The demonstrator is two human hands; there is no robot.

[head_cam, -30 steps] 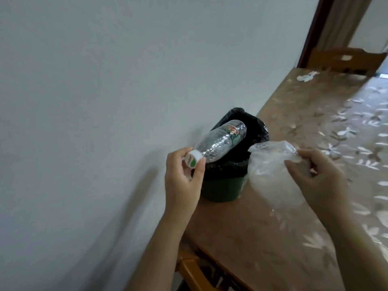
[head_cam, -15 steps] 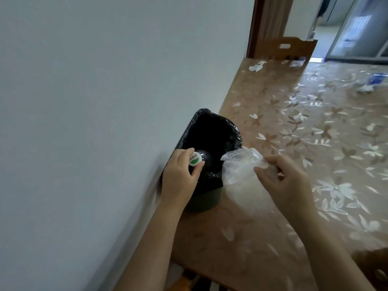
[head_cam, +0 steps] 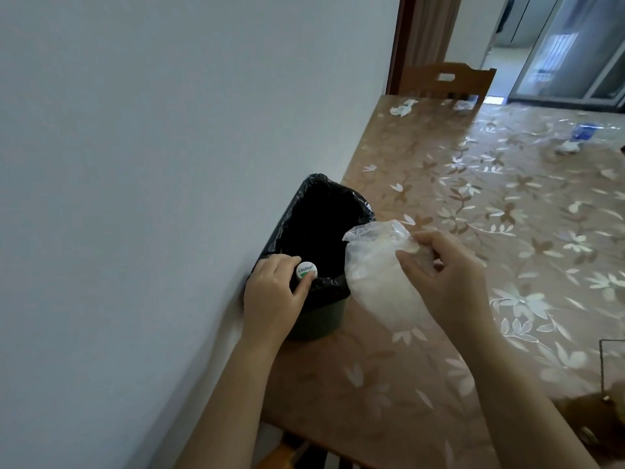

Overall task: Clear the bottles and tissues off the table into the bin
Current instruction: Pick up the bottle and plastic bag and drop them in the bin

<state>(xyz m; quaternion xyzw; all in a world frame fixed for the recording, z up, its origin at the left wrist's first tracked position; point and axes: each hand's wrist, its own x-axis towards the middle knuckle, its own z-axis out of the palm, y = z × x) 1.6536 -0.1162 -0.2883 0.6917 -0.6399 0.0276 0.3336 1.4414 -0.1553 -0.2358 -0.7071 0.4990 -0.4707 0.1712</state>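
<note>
**Bottle goes neck-up into the bin, cap still pinched**

The bottle now stands almost wholly inside the bin; only its white cap with the green mark shows, just inside the near rim of the black liner. A second ago the bottle lay tilted across the bin's mouth with its clear body in full view; half a second ago the body had already sunk into the liner. So the drop is nearly made, but not finished: the left hand is closed on the cap, thumb and fingers pinching it at the rim. By my judgement, letting go is all that remains for this one item.

The right hand is closed on a crumpled clear plastic bag, gripping it near its upper edge and holding it just beside the bin, touching or nearly touching the liner. It has come closer to the bin's mouth over the last second, which suggests it goes in next.

Further out, the table with its flowered cover is far from cleared. A crumpled tissue lies at the far end near the chair. Another tissue lies well off to the right, with what looks like a blue-labelled bottle just beyond it, too blurred to be sure. Those pieces are well apart from the bin and would each call for a reach.
</note>
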